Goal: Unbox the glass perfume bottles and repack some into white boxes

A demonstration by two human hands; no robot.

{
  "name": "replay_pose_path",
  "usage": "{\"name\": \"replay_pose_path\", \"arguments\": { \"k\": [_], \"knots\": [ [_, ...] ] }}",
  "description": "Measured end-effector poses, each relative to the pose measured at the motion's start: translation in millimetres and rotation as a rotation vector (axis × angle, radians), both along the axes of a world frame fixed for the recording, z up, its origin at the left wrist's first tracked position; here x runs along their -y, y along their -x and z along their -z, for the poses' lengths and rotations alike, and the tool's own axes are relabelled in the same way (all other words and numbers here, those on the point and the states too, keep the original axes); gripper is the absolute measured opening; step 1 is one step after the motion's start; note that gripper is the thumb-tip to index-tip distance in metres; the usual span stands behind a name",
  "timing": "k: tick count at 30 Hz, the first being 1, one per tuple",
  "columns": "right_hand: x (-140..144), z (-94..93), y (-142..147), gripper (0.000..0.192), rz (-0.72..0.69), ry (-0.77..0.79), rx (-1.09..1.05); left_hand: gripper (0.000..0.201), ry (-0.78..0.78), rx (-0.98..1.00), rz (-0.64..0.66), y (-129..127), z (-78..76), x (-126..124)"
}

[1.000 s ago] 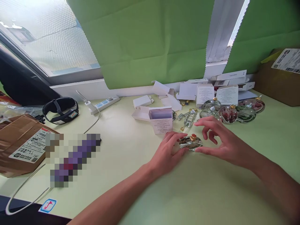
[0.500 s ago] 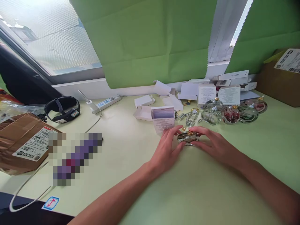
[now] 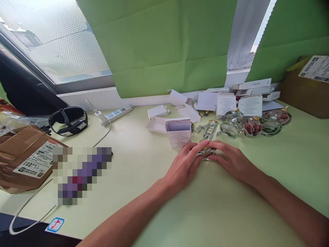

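Observation:
A clear glass perfume bottle (image 3: 205, 155) with a gold-coloured neck stands on the table between my hands, partly covered by fingers. My left hand (image 3: 183, 166) grips its left side, the index finger stretched over to the gold neck on top. From the right, my right hand (image 3: 233, 159) holds the bottle with thumb low and fingers near the neck. Just behind my left hand is an open white carton (image 3: 179, 139), its flap folded out leftward. Another clear bottle (image 3: 210, 130) and small metallic parts lie right beyond my fingertips.
Several round glass bottles (image 3: 252, 127) stand at the right, in front of white cartons (image 3: 250, 105). A power strip (image 3: 117, 115), a black headset (image 3: 68, 120) and a brown parcel (image 3: 28, 156) are on the left. Another cardboard box (image 3: 305, 89) sits far right.
My left index finger has moved right and now lies over the bottle's gold neck. The right hand has shifted only slightly, and the bottle is now more covered.

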State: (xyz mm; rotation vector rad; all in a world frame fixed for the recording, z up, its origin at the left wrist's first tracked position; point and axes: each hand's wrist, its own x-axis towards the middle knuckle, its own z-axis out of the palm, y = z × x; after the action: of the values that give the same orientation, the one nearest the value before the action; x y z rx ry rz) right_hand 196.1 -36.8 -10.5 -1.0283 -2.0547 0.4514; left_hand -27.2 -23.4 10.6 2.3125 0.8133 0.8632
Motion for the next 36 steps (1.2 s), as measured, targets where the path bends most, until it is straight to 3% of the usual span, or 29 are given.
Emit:
{"name": "replay_pose_path", "arguments": {
  "k": [19,26,31,34,36],
  "knots": [
    [2,4.0,7,0.035,0.029,0.02,-0.074,0.047,-0.023,0.05,-0.056,-3,-0.4,5],
    [4,0.2,7,0.04,0.066,0.015,-0.019,0.049,-0.044,-0.003,-0.064,-3,1.1,5],
    [-1,-5.1,-11,0.04,0.216,0.025,-0.026,0.06,-0.04,-0.006,-0.236,-1,1.6,2],
    [-5,-9.1,-24,0.041,0.33,0.003,-0.067,0.047,-0.036,-0.016,-0.281,2,2.8,-3],
    [-6,-12.3,-30,0.043,0.367,0.006,-0.088,0.036,-0.027,-0.073,-0.246,3,3.7,-5]
  ]
}}
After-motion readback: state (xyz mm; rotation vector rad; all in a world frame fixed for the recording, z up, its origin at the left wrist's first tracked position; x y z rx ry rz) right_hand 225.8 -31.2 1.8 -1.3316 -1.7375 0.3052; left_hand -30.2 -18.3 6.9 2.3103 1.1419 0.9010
